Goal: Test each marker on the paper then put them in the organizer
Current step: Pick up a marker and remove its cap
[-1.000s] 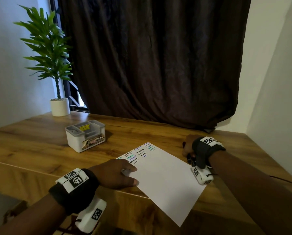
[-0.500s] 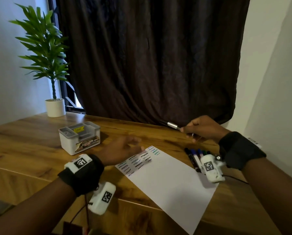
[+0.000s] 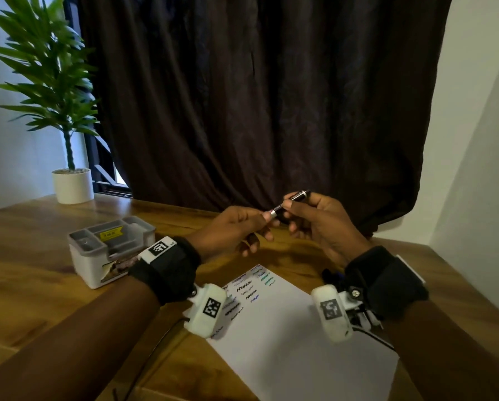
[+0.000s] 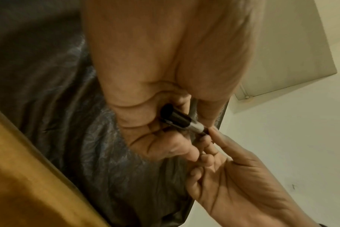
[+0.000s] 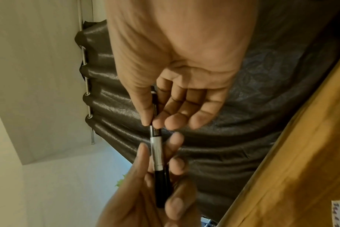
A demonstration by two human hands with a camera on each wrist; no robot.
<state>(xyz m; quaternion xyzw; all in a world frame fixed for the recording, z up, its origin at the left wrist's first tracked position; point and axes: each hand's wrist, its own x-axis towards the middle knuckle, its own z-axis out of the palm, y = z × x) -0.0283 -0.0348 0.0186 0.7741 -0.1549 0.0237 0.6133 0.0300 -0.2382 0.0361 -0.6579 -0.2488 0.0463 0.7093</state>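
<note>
A black marker with a silver band (image 3: 289, 203) is held level in the air above the table's far side. My left hand (image 3: 264, 219) curls round its capped left end (image 4: 174, 117). My right hand (image 3: 287, 209) pinches the barrel between thumb and forefinger (image 5: 152, 121). The white paper (image 3: 300, 337) lies below my wrists, with several coloured squiggles (image 3: 249, 287) at its far corner. The grey and white organizer (image 3: 77, 256) stands to the left of it. More markers (image 3: 333, 275) lie on the table, mostly hidden behind my right wrist.
A potted plant (image 3: 72, 185) stands at the table's far left corner. A dark curtain (image 3: 257, 96) hangs behind the table, and a white wall (image 3: 479, 169) closes the right side. The wooden table (image 3: 31, 285) shows bare between organizer and near edge.
My right hand picked a marker from the pile and carried it up to the middle. My left hand left the paper, rose, and took hold of the marker's other end.
</note>
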